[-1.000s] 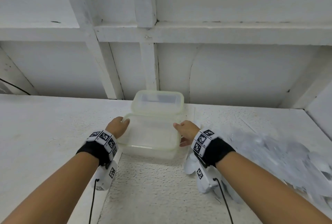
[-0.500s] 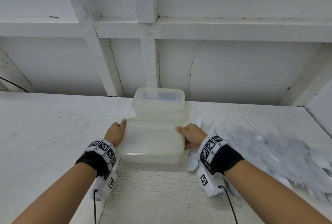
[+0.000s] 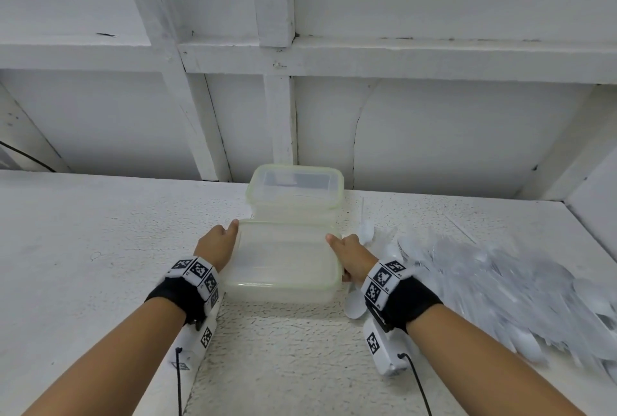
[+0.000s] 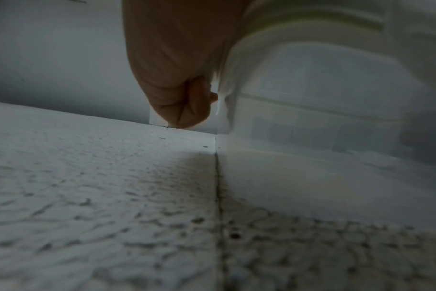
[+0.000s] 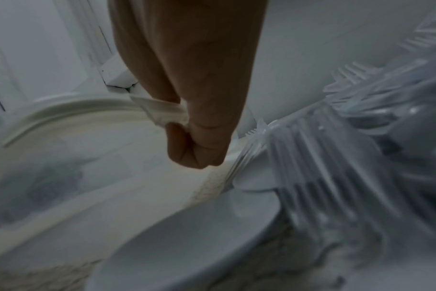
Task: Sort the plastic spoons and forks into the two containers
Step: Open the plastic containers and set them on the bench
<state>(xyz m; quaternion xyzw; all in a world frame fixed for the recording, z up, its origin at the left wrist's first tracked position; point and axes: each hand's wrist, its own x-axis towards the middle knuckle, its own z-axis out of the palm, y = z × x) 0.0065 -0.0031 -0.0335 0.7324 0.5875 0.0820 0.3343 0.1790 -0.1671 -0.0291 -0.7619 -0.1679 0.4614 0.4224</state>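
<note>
Head view: two hands held the nearer translucent food container [image 3: 283, 258] by its sides on the white textured shelf [image 3: 100, 248].

The left hand [image 3: 217, 245] gripped the left rim, thumb on top; the right hand [image 3: 350, 257] curled its fingers round the right-side latch flap [image 5: 162, 112]. A second, matching container [image 3: 295, 187] stood just behind, touching the first. The heap of clear plastic forks and spoons [image 3: 500, 282] lay to the right, with one white spoon [image 3: 354, 303] beside the right wrist.
</note>
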